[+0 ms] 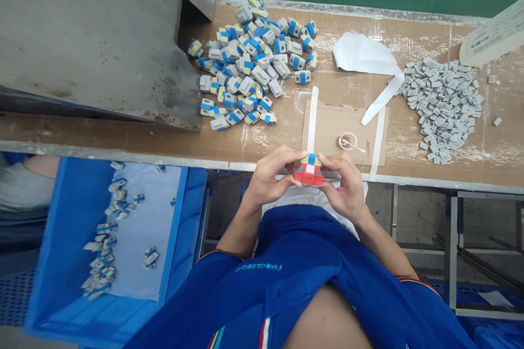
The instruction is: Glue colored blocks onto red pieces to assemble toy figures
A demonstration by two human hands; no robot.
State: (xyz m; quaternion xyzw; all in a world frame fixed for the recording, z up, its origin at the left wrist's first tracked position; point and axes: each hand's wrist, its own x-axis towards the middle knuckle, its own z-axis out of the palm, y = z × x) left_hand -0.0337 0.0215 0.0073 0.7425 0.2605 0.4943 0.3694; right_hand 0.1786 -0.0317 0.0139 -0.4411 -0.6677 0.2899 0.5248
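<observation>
Both hands meet at the table's front edge around a small part with a red base and a blue-and-yellow top. My left hand grips its left side between thumb and fingers. From the right, my right hand pinches the same part. Just beyond the hands lies a cardboard sheet with white tape strips. On it stands a small round cup with a thin white stick resting across its rim.
A pile of grey, blue and yellow parts covers the back left, beside a metal box. White cloth, small grey pieces and a pale container are right. A blue bin holds parts at lower left.
</observation>
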